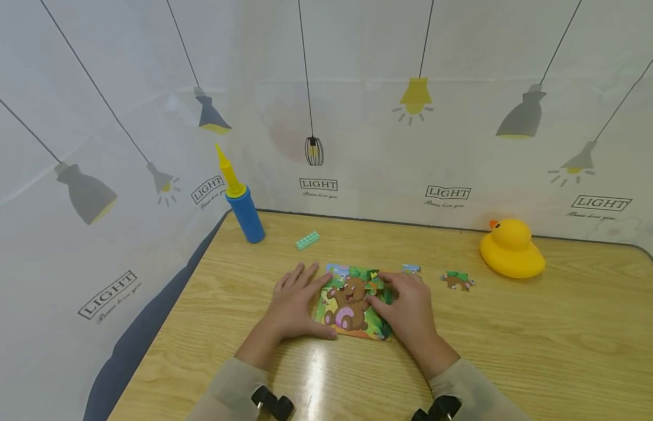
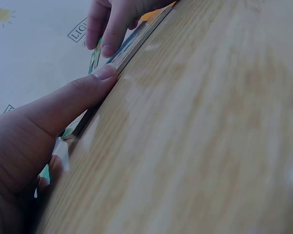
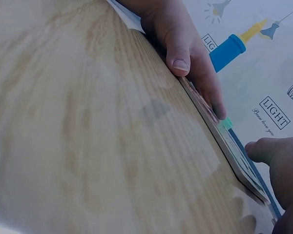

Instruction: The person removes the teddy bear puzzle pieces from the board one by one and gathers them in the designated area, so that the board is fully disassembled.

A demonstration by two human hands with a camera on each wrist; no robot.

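Bear puzzle board [image 1: 353,304] lies flat on the wooden table [image 1: 516,351], between my hands. My left hand [image 1: 295,304] rests on its left edge, fingers straight and spread, thumb along the near edge. My right hand [image 1: 408,310] lies on its right part, fingers relaxed, pressing down. Two loose puzzle pieces [image 1: 457,280] sit right of the board, near the yellow duck [image 1: 511,248]
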